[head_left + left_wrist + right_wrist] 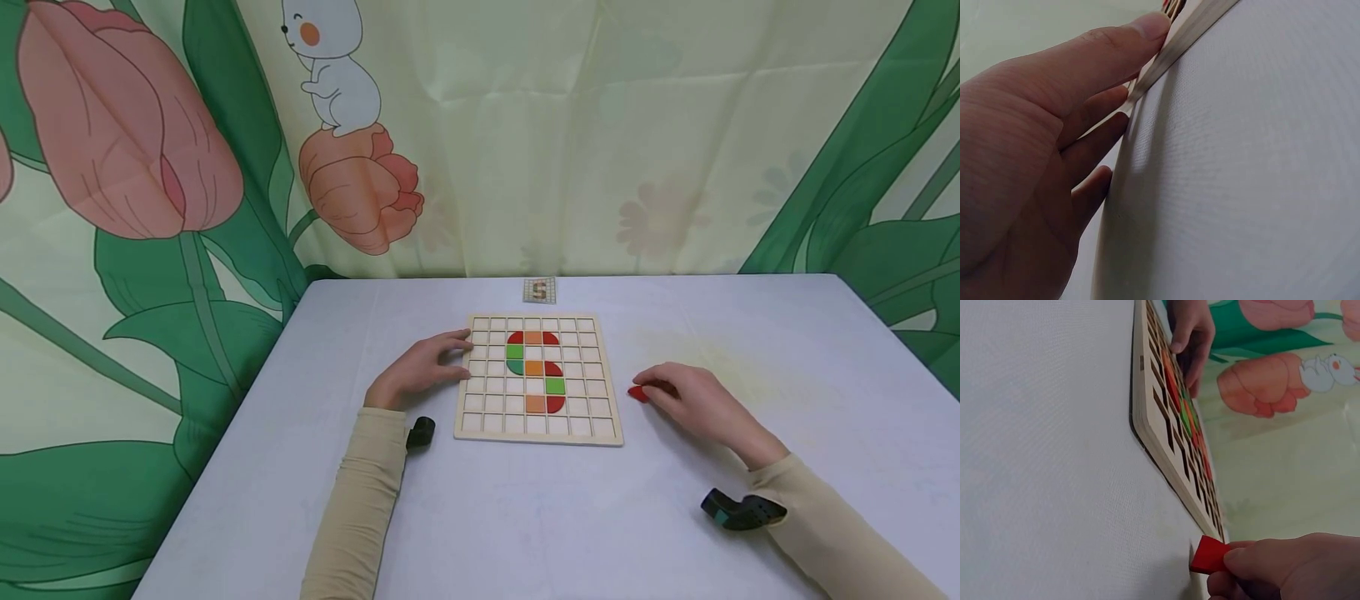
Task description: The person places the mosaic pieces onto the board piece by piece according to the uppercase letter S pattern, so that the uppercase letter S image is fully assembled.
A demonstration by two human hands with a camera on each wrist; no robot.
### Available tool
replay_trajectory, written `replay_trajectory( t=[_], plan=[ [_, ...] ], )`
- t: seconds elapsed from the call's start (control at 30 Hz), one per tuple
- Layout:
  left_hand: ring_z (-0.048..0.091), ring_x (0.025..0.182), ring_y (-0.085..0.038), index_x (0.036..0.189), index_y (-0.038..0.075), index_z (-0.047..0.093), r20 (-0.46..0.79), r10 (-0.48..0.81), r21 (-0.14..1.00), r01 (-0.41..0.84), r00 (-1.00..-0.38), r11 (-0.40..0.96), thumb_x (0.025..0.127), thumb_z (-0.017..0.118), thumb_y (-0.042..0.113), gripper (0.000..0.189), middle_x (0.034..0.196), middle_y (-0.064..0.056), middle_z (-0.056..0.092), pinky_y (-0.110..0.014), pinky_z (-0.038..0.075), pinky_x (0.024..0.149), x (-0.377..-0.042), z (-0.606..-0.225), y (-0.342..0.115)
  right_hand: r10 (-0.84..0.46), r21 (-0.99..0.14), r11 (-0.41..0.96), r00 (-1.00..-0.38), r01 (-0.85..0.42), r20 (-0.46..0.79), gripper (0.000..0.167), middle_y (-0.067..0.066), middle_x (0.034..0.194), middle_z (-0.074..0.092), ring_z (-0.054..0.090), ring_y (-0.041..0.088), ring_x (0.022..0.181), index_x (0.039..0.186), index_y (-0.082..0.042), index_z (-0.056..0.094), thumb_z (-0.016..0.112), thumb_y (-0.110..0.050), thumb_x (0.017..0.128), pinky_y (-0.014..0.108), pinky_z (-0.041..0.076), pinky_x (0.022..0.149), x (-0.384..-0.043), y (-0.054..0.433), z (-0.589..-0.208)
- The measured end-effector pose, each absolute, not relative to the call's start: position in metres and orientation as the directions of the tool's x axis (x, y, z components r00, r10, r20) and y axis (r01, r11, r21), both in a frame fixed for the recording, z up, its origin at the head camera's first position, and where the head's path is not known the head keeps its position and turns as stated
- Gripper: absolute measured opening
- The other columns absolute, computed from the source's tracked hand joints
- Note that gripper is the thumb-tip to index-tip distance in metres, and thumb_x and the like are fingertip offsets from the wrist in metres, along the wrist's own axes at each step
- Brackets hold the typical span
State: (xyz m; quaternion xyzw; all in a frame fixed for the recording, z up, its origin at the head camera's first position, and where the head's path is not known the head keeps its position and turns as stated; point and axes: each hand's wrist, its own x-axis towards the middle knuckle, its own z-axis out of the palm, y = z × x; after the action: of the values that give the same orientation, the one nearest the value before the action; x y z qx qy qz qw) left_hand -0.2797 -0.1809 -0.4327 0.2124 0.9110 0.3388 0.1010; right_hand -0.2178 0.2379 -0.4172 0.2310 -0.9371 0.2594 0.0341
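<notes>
A wooden grid board (pixel 495 425) lies flat on the table, several red, orange and green pieces set in its cells in an S-like shape. My left hand (pixel 425 367) rests at the board's left edge, thumb and fingertips touching the frame; the left wrist view shows the fingers spread along that edge. To the right of the board, my right hand (pixel 693 400) pinches a red piece (pixel 1209 555) between thumb and fingers, low over the table. In the head view the red piece (pixel 638 393) is partly covered by the fingertips.
A small pattern card (pixel 539 291) with an S-like figure lies behind the board near the table's far edge. A white cloth covers the table (pixel 570 525). Behind it hangs a curtain (pixel 540 167) printed with tulips and a rabbit. Each wrist carries a black camera (pixel 742 510).
</notes>
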Motion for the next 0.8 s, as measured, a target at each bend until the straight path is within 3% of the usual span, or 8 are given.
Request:
replay_trajectory(
  t=[0.2, 0.33, 0.8],
  plan=[
    [0.029, 0.144, -0.017, 0.134, 0.01, 0.06, -0.035, 0.457, 0.659, 0.323, -0.889, 0.679, 0.087, 0.076, 0.028, 0.053, 0.155, 0.002, 0.038, -0.036, 0.026, 0.117, -0.2792, -0.4323, -0.1806, -0.427, -0.462, 0.735, -0.868, -0.496, 0.252, 0.016, -0.001, 0.093, 0.067, 0.062, 0.016, 0.083, 0.094, -0.01, 0.073, 0.073, 0.002, 0.083, 0.034, 0.053, 0.072, -0.2181, 0.2384, -0.4172],
    [0.029, 0.144, -0.018, 0.134, 0.01, 0.06, -0.032, 0.46, 0.657, 0.328, -0.888, 0.679, 0.087, 0.076, 0.028, 0.053, 0.155, 0.002, 0.038, -0.036, 0.026, 0.116, -0.2798, -0.433, -0.1808, -0.439, -0.486, 0.733, -0.876, -0.476, 0.197, 0.015, -0.002, 0.092, 0.064, 0.06, 0.012, 0.082, 0.091, -0.013, 0.072, 0.074, -0.001, 0.083, 0.031, 0.054, 0.072, -0.2174, 0.2387, -0.4161],
    [0.029, 0.144, -0.017, 0.134, 0.01, 0.06, -0.022, 0.459, 0.657, 0.333, -0.888, 0.676, 0.087, 0.076, 0.028, 0.052, 0.154, 0.002, 0.039, -0.035, 0.026, 0.116, -0.2808, -0.4342, -0.1819, -0.453, -0.51, 0.74, -0.885, -0.439, 0.105, 0.024, -0.001, 0.093, 0.062, 0.053, 0.01, 0.075, 0.105, -0.005, 0.069, 0.075, -0.002, 0.081, 0.025, 0.047, 0.063, -0.2162, 0.238, -0.4163]
  ],
)
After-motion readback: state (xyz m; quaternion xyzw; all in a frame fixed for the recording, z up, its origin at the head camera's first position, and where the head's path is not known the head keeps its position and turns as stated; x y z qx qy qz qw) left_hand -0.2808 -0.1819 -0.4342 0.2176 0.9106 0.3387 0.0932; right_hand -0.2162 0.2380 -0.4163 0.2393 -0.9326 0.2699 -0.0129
